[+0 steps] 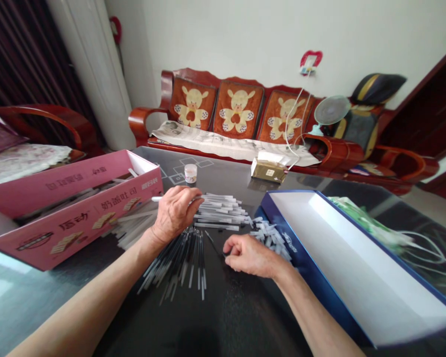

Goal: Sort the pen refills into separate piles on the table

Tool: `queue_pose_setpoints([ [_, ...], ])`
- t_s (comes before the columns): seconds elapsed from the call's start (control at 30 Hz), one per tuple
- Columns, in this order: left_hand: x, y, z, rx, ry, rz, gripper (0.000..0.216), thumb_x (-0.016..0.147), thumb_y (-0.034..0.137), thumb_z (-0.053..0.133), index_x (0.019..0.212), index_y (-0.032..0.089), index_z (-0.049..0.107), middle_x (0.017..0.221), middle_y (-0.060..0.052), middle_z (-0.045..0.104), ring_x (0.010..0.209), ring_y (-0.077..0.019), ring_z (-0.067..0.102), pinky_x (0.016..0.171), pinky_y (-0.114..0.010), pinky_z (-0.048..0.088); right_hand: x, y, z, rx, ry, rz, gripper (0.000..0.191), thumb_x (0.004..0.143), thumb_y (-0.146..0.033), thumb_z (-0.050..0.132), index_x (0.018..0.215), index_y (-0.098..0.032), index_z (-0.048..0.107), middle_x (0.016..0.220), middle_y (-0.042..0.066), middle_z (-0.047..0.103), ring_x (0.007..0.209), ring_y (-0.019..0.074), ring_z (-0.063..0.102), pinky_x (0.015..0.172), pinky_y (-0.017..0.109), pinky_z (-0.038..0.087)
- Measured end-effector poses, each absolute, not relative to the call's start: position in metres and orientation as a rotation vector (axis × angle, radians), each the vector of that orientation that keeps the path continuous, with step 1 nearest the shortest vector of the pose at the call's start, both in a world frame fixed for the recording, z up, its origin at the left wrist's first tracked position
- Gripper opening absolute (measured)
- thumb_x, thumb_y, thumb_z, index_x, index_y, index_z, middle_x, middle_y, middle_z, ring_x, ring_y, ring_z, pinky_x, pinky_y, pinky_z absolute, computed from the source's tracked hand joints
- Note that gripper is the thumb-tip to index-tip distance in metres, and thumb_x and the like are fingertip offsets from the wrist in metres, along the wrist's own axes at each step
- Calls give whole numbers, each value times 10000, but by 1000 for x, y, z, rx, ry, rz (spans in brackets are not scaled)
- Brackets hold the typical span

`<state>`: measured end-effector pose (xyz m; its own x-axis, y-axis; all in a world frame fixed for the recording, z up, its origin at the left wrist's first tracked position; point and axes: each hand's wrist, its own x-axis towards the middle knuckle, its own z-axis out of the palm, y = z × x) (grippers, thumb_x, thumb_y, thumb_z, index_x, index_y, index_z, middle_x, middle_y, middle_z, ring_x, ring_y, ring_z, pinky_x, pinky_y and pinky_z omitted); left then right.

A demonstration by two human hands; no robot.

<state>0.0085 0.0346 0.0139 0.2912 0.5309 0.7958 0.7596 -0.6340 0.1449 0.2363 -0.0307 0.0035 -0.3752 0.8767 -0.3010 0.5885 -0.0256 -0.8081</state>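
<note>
My left hand [176, 210] is closed around a slim white pen barrel [156, 199], whose end pokes out on the left. My right hand [250, 256] pinches a thin dark pen refill [210, 238] low over the table; its tip points up and left. Between the hands lies a stack of white pen barrels [223, 210]. Nearer to me, many dark-tipped refills [182, 263] fan out across the black tabletop. Small translucent pen caps [270, 237] are heaped just beyond my right hand, against the blue box.
A pink carton [107, 215] holding long thin pieces stands at left. On the right is an open blue box [319, 248] with a white inside. A small round jar [191, 173] and a tissue box [268, 171] sit farther back. A wooden sofa [234, 144] stands behind the table.
</note>
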Motion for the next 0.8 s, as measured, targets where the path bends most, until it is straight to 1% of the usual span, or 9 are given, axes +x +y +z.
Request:
queue_pose_setpoints([
  [0.1,11,28,19,-2290,-1224,-1412,151,888,275,520,995,201,597,970,-36,702,933,-167,620,878,-296,464,229,-35,-3,-1538,-1938,1505,183,624,-118,585,797,-168,621,519,-45,611,455,99,542,435,177,369],
  [0.2,17,23,24,-2262,-1334,-1661,150,897,285,509,1008,211,576,999,-29,703,948,-157,642,869,-278,470,219,-40,-8,-1429,-1920,1563,185,663,-157,595,842,-172,640,587,-30,642,492,102,573,463,184,401],
  [0.3,25,20,29,-2214,-1425,-2109,172,906,346,489,995,209,539,996,-35,709,940,-157,657,850,-282,484,211,-41,-9,-1312,-1916,1555,136,723,-181,581,831,-169,663,655,-7,674,546,95,596,500,178,412],
  [0.37,30,21,32,-2169,-1435,-2425,209,903,397,481,961,200,521,989,-46,711,915,-158,661,836,-293,493,209,-39,-9,-1309,-1841,1537,110,761,-201,566,801,-166,662,710,14,697,567,93,606,484,168,398],
  [0.47,36,24,32,-2076,-1546,-2837,274,880,462,495,927,192,508,1009,-60,702,817,-146,668,674,-248,501,209,-32,-12,-1315,-1522,1493,150,786,-277,591,868,-168,654,813,41,715,613,109,634,447,165,393],
  [0.53,39,26,29,-1993,-1646,-3084,303,851,484,531,923,190,502,1021,-64,693,772,-138,672,560,-203,463,208,-28,-15,-1261,-1293,1491,240,779,-337,632,954,-173,644,890,59,720,673,125,657,455,169,420],
  [0.57,40,26,27,-1962,-1677,-3183,312,836,484,554,923,190,499,1021,-65,690,771,-140,675,539,-191,453,208,-27,-17,-1222,-1206,1516,279,774,-366,649,975,-174,641,921,68,720,699,129,665,465,169,432],
  [0.67,43,27,22,-1946,-1711,-3319,318,799,462,611,919,192,493,1010,-60,689,826,-156,686,576,-193,479,208,-23,-19,-1126,-1007,1580,306,743,-417,695,904,-160,656,865,65,724,668,114,658,467,156,429],
  [0.8,44,28,14,-2057,-1750,-3255,325,767,459,647,860,184,500,949,-52,706,844,-164,688,603,-202,492,217,-15,-19,-1063,-726,1506,277,684,-387,748,824,-168,650,734,27,711,571,100,626,460,172,439],
])
